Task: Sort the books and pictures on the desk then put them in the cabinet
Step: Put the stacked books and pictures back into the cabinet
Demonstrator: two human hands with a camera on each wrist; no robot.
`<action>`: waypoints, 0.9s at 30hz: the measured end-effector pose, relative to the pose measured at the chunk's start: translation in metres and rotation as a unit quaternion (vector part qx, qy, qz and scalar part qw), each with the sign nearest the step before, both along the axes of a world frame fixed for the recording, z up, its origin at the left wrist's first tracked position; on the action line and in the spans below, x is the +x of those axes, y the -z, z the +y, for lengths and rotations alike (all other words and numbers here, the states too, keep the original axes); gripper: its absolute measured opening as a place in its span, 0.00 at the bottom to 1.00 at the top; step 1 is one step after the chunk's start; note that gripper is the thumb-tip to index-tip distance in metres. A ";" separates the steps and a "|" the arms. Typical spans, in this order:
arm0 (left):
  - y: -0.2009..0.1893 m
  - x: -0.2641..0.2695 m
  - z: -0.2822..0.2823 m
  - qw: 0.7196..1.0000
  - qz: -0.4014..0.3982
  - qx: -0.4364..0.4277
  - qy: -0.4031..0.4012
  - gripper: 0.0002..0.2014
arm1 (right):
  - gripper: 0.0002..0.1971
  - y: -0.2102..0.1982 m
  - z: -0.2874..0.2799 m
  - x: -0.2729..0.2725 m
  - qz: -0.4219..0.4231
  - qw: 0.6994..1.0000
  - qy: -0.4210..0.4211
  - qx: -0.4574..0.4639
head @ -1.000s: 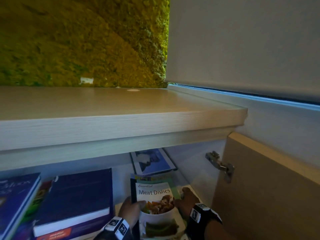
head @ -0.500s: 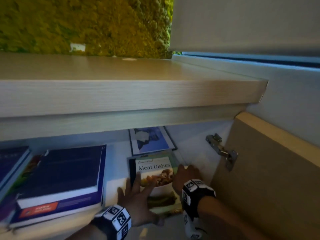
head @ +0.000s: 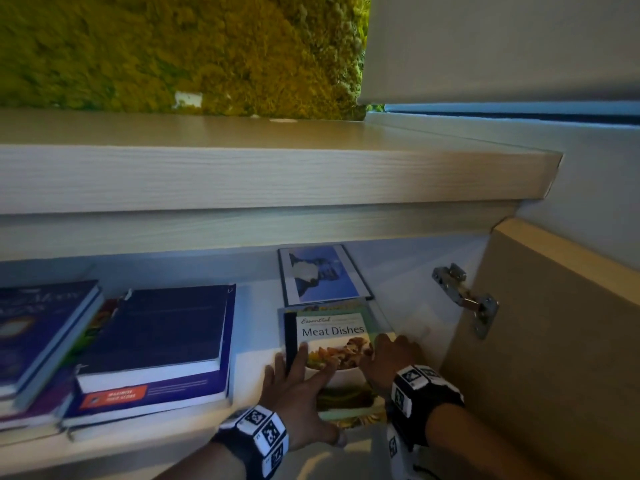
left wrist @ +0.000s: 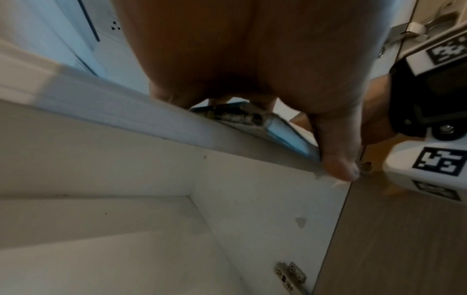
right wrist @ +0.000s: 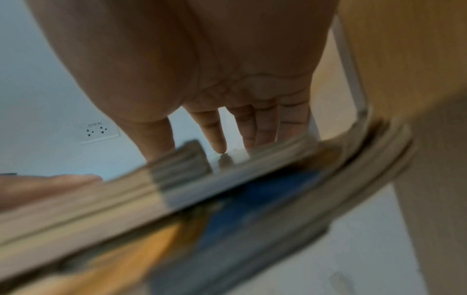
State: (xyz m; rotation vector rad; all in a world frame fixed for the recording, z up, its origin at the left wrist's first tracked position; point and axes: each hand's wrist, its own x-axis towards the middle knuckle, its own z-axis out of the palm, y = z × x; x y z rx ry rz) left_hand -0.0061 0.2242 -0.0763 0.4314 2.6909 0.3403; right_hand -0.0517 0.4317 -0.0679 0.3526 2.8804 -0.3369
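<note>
Hands flat, fingers straight, on glossy "Meat Dishes" cookbook nr shelf right end: left hand, right hand.

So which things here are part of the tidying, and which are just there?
Part of the job: glossy "Meat Dishes" cookbook under both hands, left and right; blue framed picture; thick navy books; pale wooden cabinet.
Just there: metal door hinge; green moss wall.
</note>
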 end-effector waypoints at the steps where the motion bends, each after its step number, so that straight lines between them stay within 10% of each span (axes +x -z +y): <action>1: 0.000 0.000 -0.001 1.000 -0.002 0.005 0.005 0.59 | 0.31 0.000 0.000 -0.001 -0.003 1.000 0.003 -0.002; 18: 0.000 -0.005 -0.010 0.998 -0.026 0.065 -0.002 0.55 | 0.36 0.000 -0.012 -0.004 0.004 0.999 0.045 -0.022; 27: -0.001 -0.012 0.002 0.971 0.011 0.187 -0.150 0.44 | 0.32 0.001 -0.019 -0.004 0.010 0.999 0.037 -0.038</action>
